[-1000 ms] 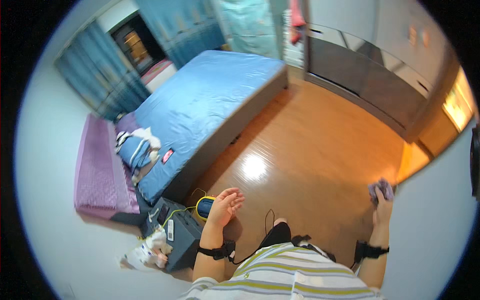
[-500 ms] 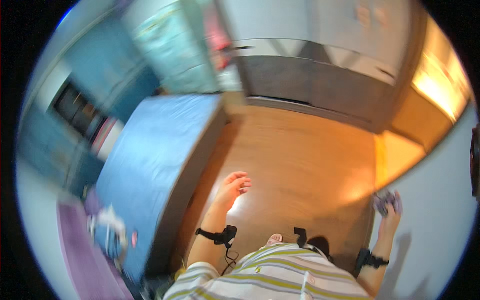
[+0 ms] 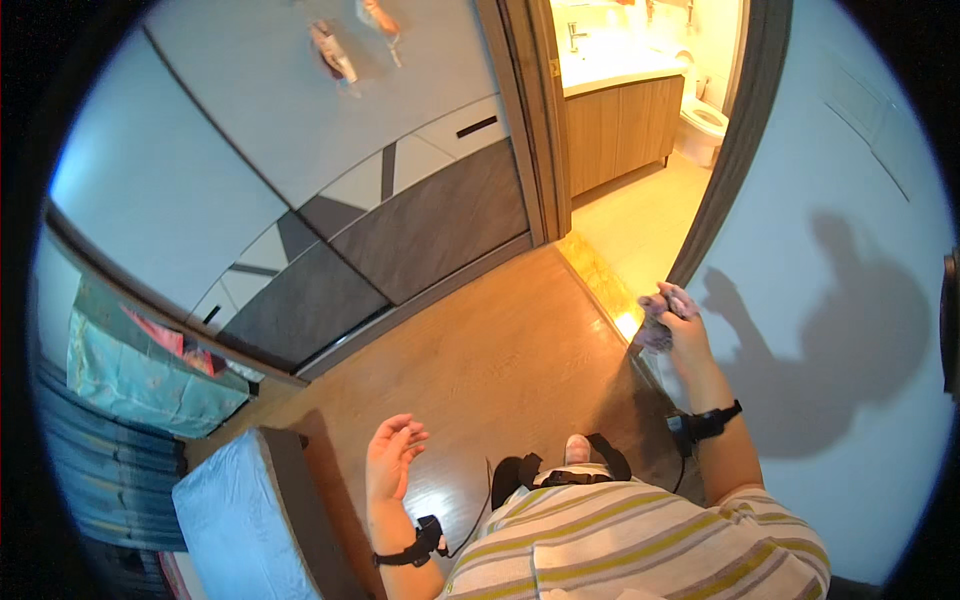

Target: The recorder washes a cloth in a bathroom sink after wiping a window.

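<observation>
My right hand [image 3: 686,334] is closed round a crumpled grey-purple cloth [image 3: 654,336], raised beside the pale wall on the right. Parts of the cloth stick out past the fingers. Over the wooden floor [image 3: 470,350], my left hand [image 3: 392,458] hangs in the air with nothing in it, its fingers loosely bent and apart. Black bands with small devices are strapped round both forearms.
Ahead is a bright bathroom doorway with a wooden vanity [image 3: 622,140] and a toilet [image 3: 704,120]. A sliding wardrobe [image 3: 430,215] stands ahead to the left. At lower left is a blue-covered bed [image 3: 235,525]. The pale wall [image 3: 790,310] runs close along my right.
My view has turned right, from the bed and wardrobe toward the bathroom doorway. The cloth stays in my right hand, now higher and nearer the middle; my left hand remains without anything in it.
</observation>
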Motion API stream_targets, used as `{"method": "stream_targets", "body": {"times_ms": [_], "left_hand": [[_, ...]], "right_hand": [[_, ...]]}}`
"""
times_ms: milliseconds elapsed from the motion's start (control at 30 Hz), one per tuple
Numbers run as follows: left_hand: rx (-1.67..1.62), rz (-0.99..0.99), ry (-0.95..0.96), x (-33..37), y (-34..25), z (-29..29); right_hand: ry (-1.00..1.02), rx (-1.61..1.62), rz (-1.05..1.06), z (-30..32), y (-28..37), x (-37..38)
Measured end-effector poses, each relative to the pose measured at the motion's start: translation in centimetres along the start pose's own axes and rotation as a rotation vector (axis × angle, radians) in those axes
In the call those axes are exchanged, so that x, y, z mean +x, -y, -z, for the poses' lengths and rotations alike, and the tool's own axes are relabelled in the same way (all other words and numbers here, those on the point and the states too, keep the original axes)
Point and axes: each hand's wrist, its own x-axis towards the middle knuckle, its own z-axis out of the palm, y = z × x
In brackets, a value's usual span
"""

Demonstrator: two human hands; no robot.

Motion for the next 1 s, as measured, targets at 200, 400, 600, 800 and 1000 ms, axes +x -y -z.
{"method": "stream_targets", "body": {"times_ms": [200,400,600,800,1000], "left_hand": [[-0.001,0.000,-0.081,9.6,-0.4,-2.3],[0.060,0.021,-0.003,26.3,-4.4,-6.3],[0.177,0.085,0.207,45.0,-10.0,-17.1],[0.369,0.091,0.632,55.6,-10.6,-34.9],[0.424,0.241,0.880,59.6,-5.8,-49.9]], "right_hand": [[0.145,0.056,0.093,-1.9,-0.5,11.4],[0.000,0.147,0.146,-0.2,0.7,23.6],[-0.291,0.313,0.204,0.5,4.4,33.8],[-0.339,0.531,0.319,4.2,8.3,42.5],[-0.259,0.544,0.391,9.9,13.6,52.8]]}}
